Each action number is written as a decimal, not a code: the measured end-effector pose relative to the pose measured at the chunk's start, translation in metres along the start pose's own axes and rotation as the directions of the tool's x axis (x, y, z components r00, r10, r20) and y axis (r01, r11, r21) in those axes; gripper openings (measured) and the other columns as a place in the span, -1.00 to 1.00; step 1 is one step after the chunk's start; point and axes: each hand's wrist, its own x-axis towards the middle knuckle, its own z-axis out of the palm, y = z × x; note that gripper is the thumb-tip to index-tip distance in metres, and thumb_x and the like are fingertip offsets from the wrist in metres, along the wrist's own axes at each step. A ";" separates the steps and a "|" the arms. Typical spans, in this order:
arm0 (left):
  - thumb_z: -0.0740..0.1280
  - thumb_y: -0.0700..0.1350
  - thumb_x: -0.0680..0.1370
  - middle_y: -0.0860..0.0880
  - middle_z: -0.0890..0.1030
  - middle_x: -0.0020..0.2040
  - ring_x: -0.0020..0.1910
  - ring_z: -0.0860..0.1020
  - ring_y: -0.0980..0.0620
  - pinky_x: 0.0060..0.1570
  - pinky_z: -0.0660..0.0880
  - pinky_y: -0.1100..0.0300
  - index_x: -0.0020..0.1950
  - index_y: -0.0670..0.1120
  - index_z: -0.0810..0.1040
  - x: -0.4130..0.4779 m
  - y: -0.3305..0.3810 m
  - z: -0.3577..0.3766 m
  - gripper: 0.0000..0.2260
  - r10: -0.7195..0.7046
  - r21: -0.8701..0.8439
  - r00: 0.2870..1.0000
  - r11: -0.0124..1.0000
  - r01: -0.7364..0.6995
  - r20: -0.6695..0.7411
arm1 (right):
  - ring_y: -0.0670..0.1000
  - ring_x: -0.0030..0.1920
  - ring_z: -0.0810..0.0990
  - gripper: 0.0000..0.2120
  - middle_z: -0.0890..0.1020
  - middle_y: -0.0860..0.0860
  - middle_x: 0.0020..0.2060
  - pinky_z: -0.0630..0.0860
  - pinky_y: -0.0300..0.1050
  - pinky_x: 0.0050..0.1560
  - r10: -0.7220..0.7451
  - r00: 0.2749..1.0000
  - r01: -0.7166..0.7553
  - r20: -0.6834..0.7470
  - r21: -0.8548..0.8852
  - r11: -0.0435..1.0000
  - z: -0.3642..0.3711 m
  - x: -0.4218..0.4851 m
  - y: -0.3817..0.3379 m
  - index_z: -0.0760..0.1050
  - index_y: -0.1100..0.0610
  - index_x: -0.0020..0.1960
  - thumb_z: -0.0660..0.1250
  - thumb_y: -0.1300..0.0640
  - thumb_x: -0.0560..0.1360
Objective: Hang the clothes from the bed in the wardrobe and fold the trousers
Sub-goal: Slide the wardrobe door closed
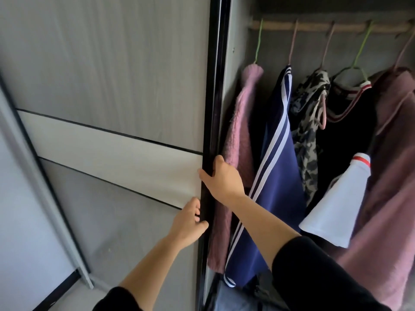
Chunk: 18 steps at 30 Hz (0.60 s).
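Grey wood-grain sliding door [101, 75] fills the left side, crossed by a pale band. Its black edge strip [214, 97] runs top to bottom, leaning slightly. Right of it the wardrobe [241, 48] stands open, dim inside.

Wooden rail [314, 28] lies left to right across the top. Clothes hang from it on green and pink hangers [361, 46], long axis straight down:
- fuzzy pink jumper [240, 131], nearest the door
- navy top [278, 176] with white stripes
- patterned piece [310, 142]
- black top [345, 135] with a striped collar
- mauve garment [393, 176], far right
- white sleeve [336, 203] with a red cuff, jutting out in front of the black top

Right hand [222, 176] grips the edge strip, thumb on the door's face, fingers wrapped behind it. Left hand [190, 221] sits lower, fingers curled at the same strip, thumb on it.

Most hems are cut off or lost in shadow. The wardrobe floor is dark, with something bluish there that is not readable.
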 end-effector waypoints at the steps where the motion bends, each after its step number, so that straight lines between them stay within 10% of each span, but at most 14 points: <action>1: 0.33 -0.12 0.37 0.06 0.46 -0.07 -0.14 0.54 0.00 -0.21 0.42 0.24 -0.08 0.03 0.27 0.000 0.002 -0.003 -0.74 -0.003 0.012 1.000 1.000 0.003 0.014 | 0.12 -0.32 0.52 -0.69 0.50 0.04 -0.32 0.43 -0.05 -0.35 -0.007 1.000 0.007 -0.008 0.006 1.000 0.000 -0.001 -0.001 0.31 0.16 -0.07 0.27 -0.08 0.52; 18: 0.28 -0.08 0.38 0.12 0.51 -0.08 -0.24 0.47 0.08 -0.20 0.45 0.20 -0.09 0.06 0.27 -0.027 0.063 0.042 -0.79 0.084 0.142 0.976 0.983 -0.113 0.199 | 0.09 -0.38 0.50 -0.76 0.46 -0.01 -0.41 0.50 -0.02 -0.35 -0.002 0.999 -0.003 -0.038 -0.111 0.994 -0.064 -0.040 0.057 0.33 0.13 -0.11 0.24 -0.05 0.48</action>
